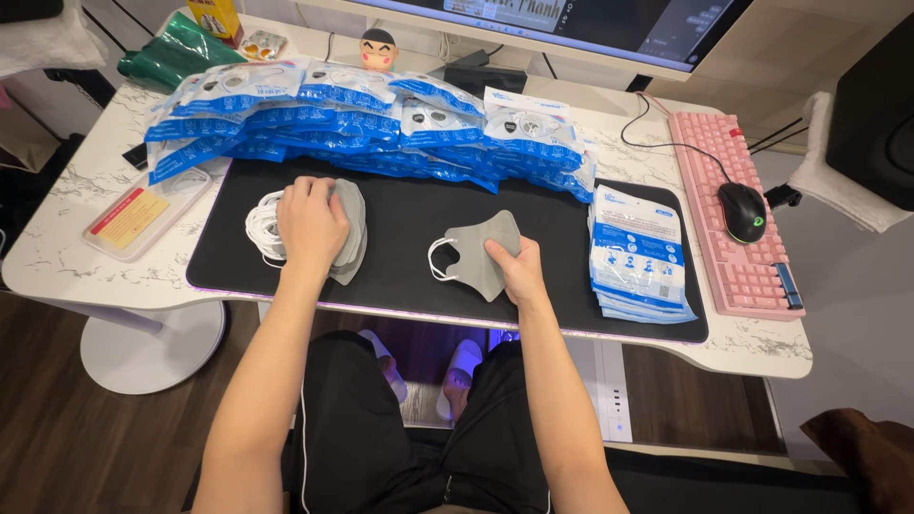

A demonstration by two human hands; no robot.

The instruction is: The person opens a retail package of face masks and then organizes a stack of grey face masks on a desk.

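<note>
We look down on a black desk mat point(409, 205) that serves as our landmark. Near its left end our left hand point(309, 221) lies palm down, fingers curled over a stack of grey masks point(350, 233); the stack's white ear loops point(262, 228) spill out to the left of the hand, on the mat's left edge. At the mat's centre a single grey mask point(476, 252) lies folded flat, its white loops pointing left. Our right hand point(514, 269) pinches this mask at its right edge, thumb on top and the other fingers tucked beneath; how far they close underneath we cannot tell. On the mat's right end rests a neat pile of flat blue-and-white pouches point(640, 257), well apart from the single mask. Along the mat's far edge runs a long heap of filled blue-and-white packets point(362, 119), overlapping the mat's rim. Left of the mat, on the marbled white desk point(67, 205), lies a clear tray point(143, 214) with a red-and-yellow card. Right of the mat stands a pink keyboard point(738, 214) with a black mouse point(742, 211) resting on it. Beyond the heap, a monitor point(571, 24) and a small figurine head point(378, 48) are seen.
</note>
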